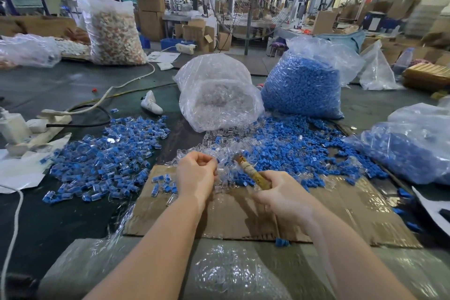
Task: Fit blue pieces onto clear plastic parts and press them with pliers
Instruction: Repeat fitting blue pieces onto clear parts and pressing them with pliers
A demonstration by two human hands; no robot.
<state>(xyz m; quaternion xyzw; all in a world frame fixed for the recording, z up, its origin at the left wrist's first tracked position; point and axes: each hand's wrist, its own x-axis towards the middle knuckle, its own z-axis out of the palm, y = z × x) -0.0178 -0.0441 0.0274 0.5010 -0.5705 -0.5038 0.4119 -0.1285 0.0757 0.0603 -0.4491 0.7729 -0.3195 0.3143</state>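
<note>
1. Bubble wrap (219,273) is seen nearest the camera, draped over the near edge of the worktop (73,85), with a flattened cardboard sheet (341,214) laid just beyond it as the working surface.

2. Both forearms are extended over the cardboard. The left hand (194,179) is curled loosely at the edge of a heap of clear plastic parts (219,151); whether a part is pinched in its grip cannot be told, since the fingertips are turned away.

3. The pliers (253,173) are held in the right hand (282,192), fingers wrapped round the worn yellowish handles, the nose pointed toward the left hand. How the jaws stand is too blurred to be made out.

4. Loose blue pieces (292,153) are spread to the right of the clear heap, spilling from a full bag (304,87). A second, clear bag (219,95) is slumped behind the heap. Finished assemblies (109,153), blue set in clear, are piled well to the left.

5. The step in hand is judged to be picking or seating, with pressing not yet under way.

6. Risks are judged as follows: a blue piece seated crooked could be cracked or jammed under the pliers; a left fingertip kept close to the nose could be nipped; unpressed parts could be mixed into the finished pile, the loose stock lying so near it.
</note>
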